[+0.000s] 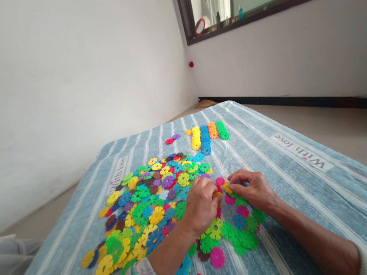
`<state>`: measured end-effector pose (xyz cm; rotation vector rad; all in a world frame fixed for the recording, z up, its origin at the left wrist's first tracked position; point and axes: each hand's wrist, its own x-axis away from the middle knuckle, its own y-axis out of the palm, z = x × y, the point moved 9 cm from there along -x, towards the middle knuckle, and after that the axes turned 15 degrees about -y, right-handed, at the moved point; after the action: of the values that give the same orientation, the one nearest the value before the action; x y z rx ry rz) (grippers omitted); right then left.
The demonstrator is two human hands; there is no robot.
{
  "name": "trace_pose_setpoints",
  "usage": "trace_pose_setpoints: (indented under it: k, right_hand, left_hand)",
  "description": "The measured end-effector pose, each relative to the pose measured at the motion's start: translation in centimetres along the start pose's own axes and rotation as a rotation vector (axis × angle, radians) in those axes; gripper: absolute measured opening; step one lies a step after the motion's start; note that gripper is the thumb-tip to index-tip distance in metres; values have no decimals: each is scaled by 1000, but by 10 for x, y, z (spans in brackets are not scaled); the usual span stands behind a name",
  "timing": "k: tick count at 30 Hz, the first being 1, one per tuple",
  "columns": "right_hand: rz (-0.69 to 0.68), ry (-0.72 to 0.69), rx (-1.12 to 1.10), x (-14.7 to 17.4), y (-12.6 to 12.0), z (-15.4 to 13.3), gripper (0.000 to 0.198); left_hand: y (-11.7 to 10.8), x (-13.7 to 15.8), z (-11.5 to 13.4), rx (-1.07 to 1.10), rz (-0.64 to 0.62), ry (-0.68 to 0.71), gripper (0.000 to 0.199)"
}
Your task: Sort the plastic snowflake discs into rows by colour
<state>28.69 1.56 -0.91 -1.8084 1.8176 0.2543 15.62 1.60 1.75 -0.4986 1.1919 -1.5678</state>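
Note:
My left hand (202, 204) is closed over the right edge of a heap of notched plastic snowflake discs (157, 214). An orange snowflake disc (217, 194) shows at its fingertips. Just to the right, my right hand (255, 187) pinches a yellow snowflake disc (227, 188) between thumb and fingers. The two hands are close but apart. Pink discs lie under and around the fingertips, among them a pink disc (220, 181). Below the hands is a loose cluster of green discs (241, 237). The left hand's back hides part of its grip.
Beyond the heap, overlapping discs lie in a yellow row (196, 138), a blue row (205, 140), an orange row (213, 130) and a green row (222, 130). A red disc (169, 141) touches a purple one. A striped blue cloth (313, 211) covers the table. Walls stand behind.

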Motion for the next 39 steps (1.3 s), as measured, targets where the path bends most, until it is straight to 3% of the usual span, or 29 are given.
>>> trace_pose_setpoints:
  k: [3,7,10,13,17,21,25,31,36,39]
  right_hand:
    - [-35,-65,-77,-1,6,-11,10]
    - [-50,-81,-133,0,11,-16,11]
    - [-32,-33,-116,2,11,-10,13]
    - [-22,48,-96,5,12,-3,15]
    - [-27,32,-45,4,13,-7,13]
    - [-42,-159,133,-4,8,-20,16]
    - [-183,-334,472,-8,16,-26,23]
    - [-468,-266,779,-4,44,-8,31]
    - [-410,-187,882,-7,36,2,51]
    - [-328,-208,873,-10,28,-3,38]
  left_hand:
    - [-5,0,-1,143,-32,-76,13]
    - [4,3,-13,483,-240,-352,15]
    - [16,11,-18,796,-386,-549,14]
    - [23,15,-19,942,-436,-630,14]
    - [28,15,-21,956,-432,-626,14]
    - [25,13,-30,931,-358,-666,13]
    - [12,12,-41,884,-262,-697,13]
    - [2,12,-47,853,-209,-675,10]
    - [2,12,-50,824,-212,-668,9]
    - [2,11,-51,814,-213,-651,9]
